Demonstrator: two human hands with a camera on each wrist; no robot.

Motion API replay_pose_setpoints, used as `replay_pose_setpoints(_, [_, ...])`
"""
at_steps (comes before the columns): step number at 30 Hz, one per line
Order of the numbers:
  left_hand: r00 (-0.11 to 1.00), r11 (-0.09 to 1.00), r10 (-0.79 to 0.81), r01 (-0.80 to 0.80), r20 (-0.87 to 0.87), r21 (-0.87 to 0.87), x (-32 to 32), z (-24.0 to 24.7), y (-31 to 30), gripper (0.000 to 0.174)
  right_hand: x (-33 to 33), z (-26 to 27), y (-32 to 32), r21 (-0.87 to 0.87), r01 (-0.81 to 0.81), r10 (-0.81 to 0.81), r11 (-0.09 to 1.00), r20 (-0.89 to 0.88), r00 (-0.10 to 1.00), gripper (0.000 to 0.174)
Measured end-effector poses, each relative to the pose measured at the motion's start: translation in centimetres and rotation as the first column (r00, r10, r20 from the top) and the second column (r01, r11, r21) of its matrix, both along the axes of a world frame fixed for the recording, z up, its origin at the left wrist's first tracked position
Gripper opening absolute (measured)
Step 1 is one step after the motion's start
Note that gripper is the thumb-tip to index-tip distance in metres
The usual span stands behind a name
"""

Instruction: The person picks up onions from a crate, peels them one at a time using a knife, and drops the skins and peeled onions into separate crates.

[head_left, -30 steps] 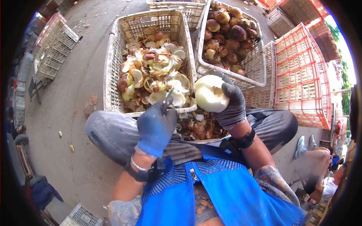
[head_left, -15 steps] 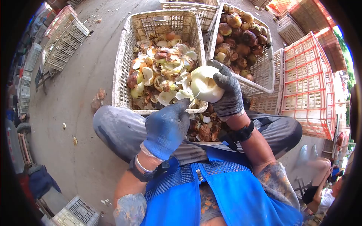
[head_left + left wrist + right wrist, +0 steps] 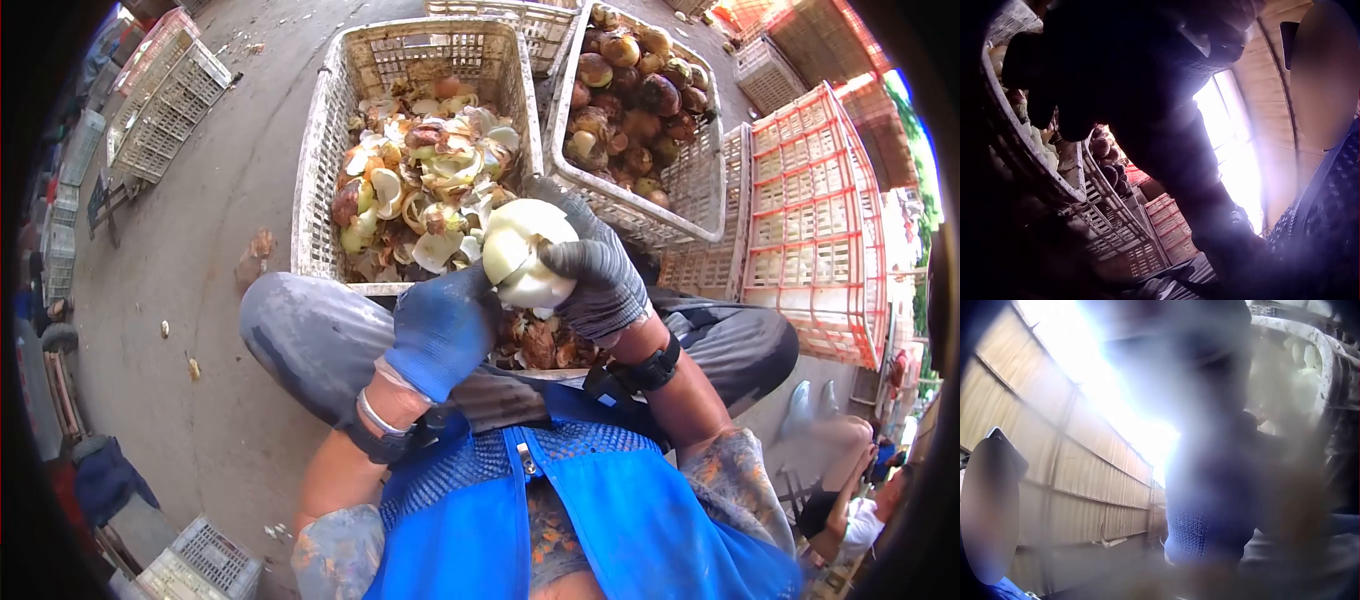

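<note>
My right hand [image 3: 597,270], in a dark grey glove, holds a large peeled white onion [image 3: 515,232], its thumb pressed at a hollow in the onion's surface. My left hand [image 3: 445,325], in a blue glove with dark fingers, is curled right at the onion's lower left side. It grips a small knife whose thin blade is mostly hidden against the onion. Under both hands lie dark brown onion skins [image 3: 540,342] between the legs. In front, a dirty white crate [image 3: 312,190] holds a heap of onion peelings [image 3: 440,160]. Both wrist views are dark or blurred around the hands.
A second white crate [image 3: 715,200] with unpeeled brown onions [image 3: 625,80] stands at the front right. Beside it is a crate stack covered in red netting [image 3: 815,220]. Other crates [image 3: 170,110] stand at the left. A seated person [image 3: 855,500] is at the far right.
The left hand has moved right and up to the onion with the knife. The right hand has brought the onion slightly down and left, turning it.
</note>
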State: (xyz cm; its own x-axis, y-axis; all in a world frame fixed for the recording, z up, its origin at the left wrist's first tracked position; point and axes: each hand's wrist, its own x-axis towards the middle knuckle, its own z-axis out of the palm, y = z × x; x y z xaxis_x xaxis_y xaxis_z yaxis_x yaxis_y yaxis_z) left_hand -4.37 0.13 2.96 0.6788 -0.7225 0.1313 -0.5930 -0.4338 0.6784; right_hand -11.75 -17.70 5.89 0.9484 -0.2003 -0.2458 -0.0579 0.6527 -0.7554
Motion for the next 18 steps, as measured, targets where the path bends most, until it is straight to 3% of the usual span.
replay_pose_setpoints(2, [0.996, 0.997, -0.068, 0.069, -0.066, 0.020, 0.3, 0.9, 0.8, 0.011, -0.4, 0.6, -0.5, -0.108, -0.050, 0.045, 0.993, -0.040, 0.998, 0.089])
replay_pose_setpoints(4, [0.983, 0.989, -0.137, 0.142, -0.124, 0.034, 0.9, 1.8, 1.2, 0.012, -0.4, 1.4, -1.0, -0.506, -0.142, 0.113, 0.851, -0.089, 0.990, 0.089])
replay_pose_setpoints(6, [0.960, 0.947, -0.207, 0.245, -0.189, 0.209, 1.5, 2.3, 1.4, 0.031, -0.4, 2.2, -1.3, -0.495, -0.194, 0.154, 0.847, -0.121, 0.981, 0.086])
replay_pose_setpoints(7, [0.945, 0.912, -0.259, 0.307, -0.199, 0.271, 2.0, 2.1, 1.5, 0.036, -0.1, 2.5, -1.6, -0.606, -0.242, 0.217, 0.757, -0.116, 0.969, 0.086])
replay_pose_setpoints(8, [0.946, 0.914, -0.254, 0.303, -0.201, 0.269, 2.3, 2.2, 1.4, 0.036, 0.2, 2.6, -2.0, -0.707, -0.277, 0.277, 0.651, -0.119, 0.954, 0.087])
replay_pose_setpoints(10, [0.920, 0.872, -0.339, 0.386, -0.197, 0.301, 2.7, 2.8, 1.5, 0.027, 0.3, 2.8, -2.4, -0.623, -0.342, 0.346, 0.703, -0.120, 0.931, 0.085])
replay_pose_setpoints(12, [0.908, 0.837, -0.322, 0.405, -0.267, 0.369, 4.2, 3.4, 1.6, 0.030, 0.4, 3.3, -2.6, -0.643, -0.442, 0.415, 0.626, -0.205, 0.886, 0.086])
replay_pose_setpoints(13, [0.893, 0.788, -0.312, 0.433, -0.324, 0.438, 4.6, 3.4, 1.6, 0.034, 0.6, 2.0, -3.5, -0.729, -0.392, 0.464, 0.562, -0.114, 0.878, 0.085])
replay_pose_setpoints(14, [0.894, 0.791, -0.308, 0.431, -0.325, 0.434, 4.7, 3.1, 1.6, 0.034, 0.6, 1.5, -3.3, -0.729, -0.396, 0.468, 0.558, -0.118, 0.876, 0.085])
replay_pose_setpoints(15, [0.879, 0.765, -0.324, 0.460, -0.349, 0.450, 5.0, 3.0, 1.5, 0.034, 0.7, 1.3, -3.0, -0.477, -0.455, 0.442, 0.752, -0.148, 0.885, 0.097])
replay_pose_setpoints(16, [0.864, 0.736, -0.339, 0.491, -0.373, 0.467, 5.3, 3.1, 1.4, 0.035, 1.0, 1.3, -2.6, -0.175, -0.453, 0.423, 0.874, -0.184, 0.887, 0.110])
replay_pose_setpoints(18, [0.827, 0.687, -0.413, 0.558, -0.381, 0.465, 5.6, 3.4, 1.2, 0.034, 1.4, 0.7, -2.1, -0.047, -0.431, 0.420, 0.901, -0.146, 0.896, 0.093])
